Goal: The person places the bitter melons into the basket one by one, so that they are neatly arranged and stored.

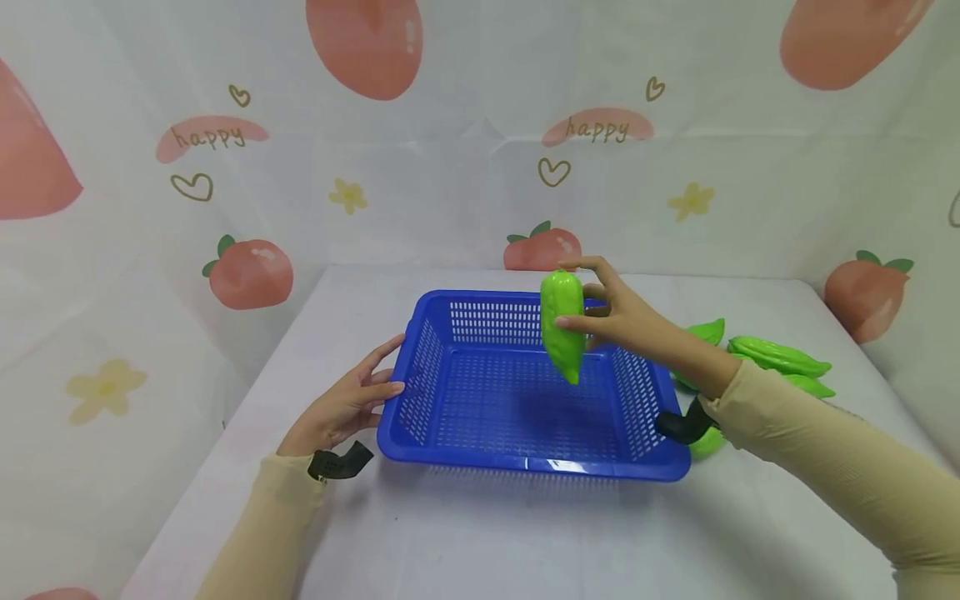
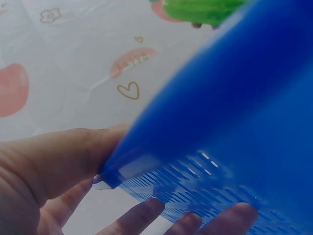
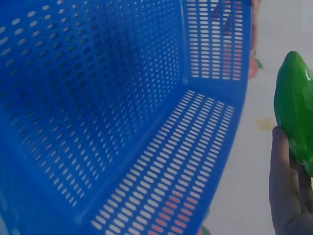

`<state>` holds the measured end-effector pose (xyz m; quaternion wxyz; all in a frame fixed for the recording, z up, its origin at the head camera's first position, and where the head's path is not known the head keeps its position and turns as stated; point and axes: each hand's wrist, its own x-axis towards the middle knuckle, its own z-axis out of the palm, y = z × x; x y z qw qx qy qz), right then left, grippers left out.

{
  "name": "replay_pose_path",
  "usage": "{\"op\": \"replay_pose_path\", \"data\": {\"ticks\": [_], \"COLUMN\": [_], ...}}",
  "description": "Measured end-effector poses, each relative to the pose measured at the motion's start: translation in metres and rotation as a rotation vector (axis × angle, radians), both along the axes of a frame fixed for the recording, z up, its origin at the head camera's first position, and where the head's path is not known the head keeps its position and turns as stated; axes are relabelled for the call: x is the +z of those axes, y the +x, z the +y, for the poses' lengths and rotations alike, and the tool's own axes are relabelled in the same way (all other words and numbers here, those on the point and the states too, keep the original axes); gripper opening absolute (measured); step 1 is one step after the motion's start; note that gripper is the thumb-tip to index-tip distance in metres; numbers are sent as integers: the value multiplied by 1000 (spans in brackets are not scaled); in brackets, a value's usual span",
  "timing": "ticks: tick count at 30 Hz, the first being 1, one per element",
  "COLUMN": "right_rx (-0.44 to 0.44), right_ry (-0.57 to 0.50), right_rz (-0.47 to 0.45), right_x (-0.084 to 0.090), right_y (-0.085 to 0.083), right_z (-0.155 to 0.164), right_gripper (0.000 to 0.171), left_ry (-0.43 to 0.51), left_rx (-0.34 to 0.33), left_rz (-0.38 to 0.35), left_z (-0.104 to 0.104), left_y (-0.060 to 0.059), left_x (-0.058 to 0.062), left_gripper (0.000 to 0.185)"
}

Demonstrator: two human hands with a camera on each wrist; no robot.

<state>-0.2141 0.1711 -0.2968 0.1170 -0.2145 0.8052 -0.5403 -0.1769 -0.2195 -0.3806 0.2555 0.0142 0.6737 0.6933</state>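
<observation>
A blue plastic basket (image 1: 487, 460) with slotted walls stands on the white table, and its visible inside holds nothing. My left hand (image 1: 348, 406) holds its left rim, thumb at the edge; in the left wrist view the fingers (image 2: 230, 218) lie against the slotted wall. Over the basket's right half, my right hand (image 1: 621, 312) pinches a bright green pepper (image 1: 561, 321) between thumb and fingers, its pointed tip hanging down. The right wrist view shows that pepper (image 3: 292, 103) at the right edge, with only part of the hand (image 3: 288, 191) visible.
Several more green peppers (image 1: 780, 357) lie on the table right of the basket, partly hidden behind the right forearm. One pepper (image 1: 707, 442) sits close to the basket's right front corner. A fruit-printed cloth (image 1: 450, 167) hangs behind the table.
</observation>
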Motion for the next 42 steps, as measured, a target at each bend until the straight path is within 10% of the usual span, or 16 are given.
{"op": "replay_pose_path", "data": {"ticks": [19,42], "right_rx": [-79,-52], "right_ry": [-6,-68], "right_rz": [-394,-565], "right_x": [-50,-95], "right_y": [-24,-43], "right_z": [-57,-116], "right_gripper": [70,68], "left_ry": [4,6], "left_rx": [0,-18], "left_rz": [-4,-6], "left_z": [-1,0], "left_y": [3,0], "left_x": [-3,0], "left_gripper": [80,79]}}
